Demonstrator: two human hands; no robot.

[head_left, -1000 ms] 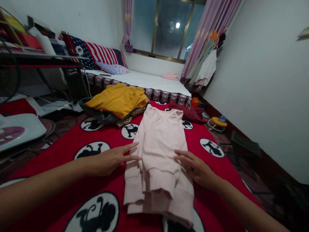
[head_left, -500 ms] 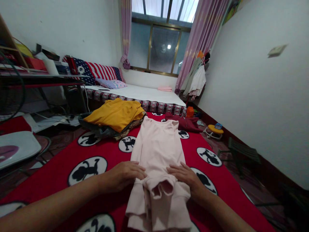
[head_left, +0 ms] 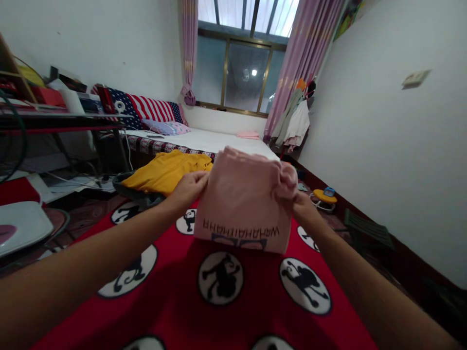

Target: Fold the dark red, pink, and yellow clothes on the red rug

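Observation:
A folded pale pink sweatshirt (head_left: 244, 199) with dark upside-down lettering hangs in the air above the red blanket (head_left: 226, 311). My left hand (head_left: 189, 187) grips its upper left edge, fingers closed. My right hand (head_left: 297, 197) grips the bunched upper right corner, fingers closed and partly hidden by the cloth. Both arms reach forward over the blanket.
A yellow garment (head_left: 164, 172) lies on a pile at the blanket's far left. Beyond is a low bed (head_left: 204, 138) with pillows, a window, pink curtains and hanging clothes (head_left: 295, 121). A desk (head_left: 54, 121) stands left; a small stool (head_left: 365, 226) and a yellow toy (head_left: 323, 194) sit right.
The pink sweatshirt lay flat on the blanket with my hands pressing its sides. Both hands have since closed on it, folded it over and lifted it off the blanket.

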